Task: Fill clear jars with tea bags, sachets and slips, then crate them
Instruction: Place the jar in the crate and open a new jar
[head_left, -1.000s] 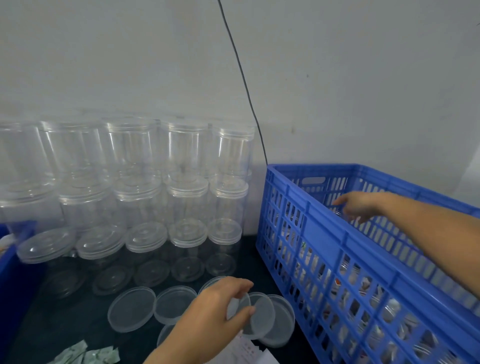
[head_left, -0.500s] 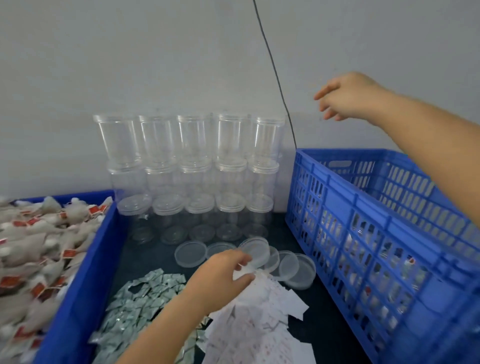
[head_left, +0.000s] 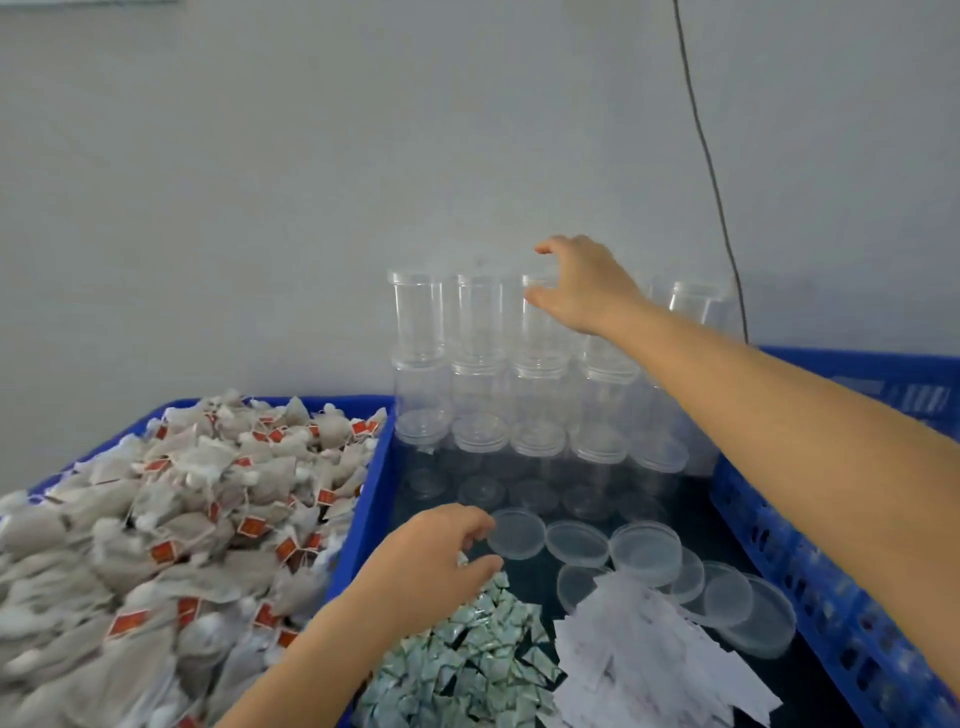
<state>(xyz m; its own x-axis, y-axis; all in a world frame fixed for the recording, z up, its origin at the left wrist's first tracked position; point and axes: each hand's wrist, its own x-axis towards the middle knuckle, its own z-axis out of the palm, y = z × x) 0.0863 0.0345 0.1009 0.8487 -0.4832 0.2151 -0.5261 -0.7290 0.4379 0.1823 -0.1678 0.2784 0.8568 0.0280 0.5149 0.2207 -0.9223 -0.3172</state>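
While the right hand (head_left: 584, 283) spreads its fingers around a top-row jar (head_left: 540, 317), the left hand (head_left: 434, 558) seemingly pinches a sachet (head_left: 462, 560).

You have soft, even, cool light with no hard shadows; the wall (head_left: 363, 156) reads flat grey, dimming a little toward the far corners. The whole picture is slightly soft. The tea bags (head_left: 156, 545) smear at the near left edge, and the crate (head_left: 857, 623) blurs at the near right. The jars (head_left: 478, 364) show only faint glints, and wide-angle bending curves the cable (head_left: 711, 182).
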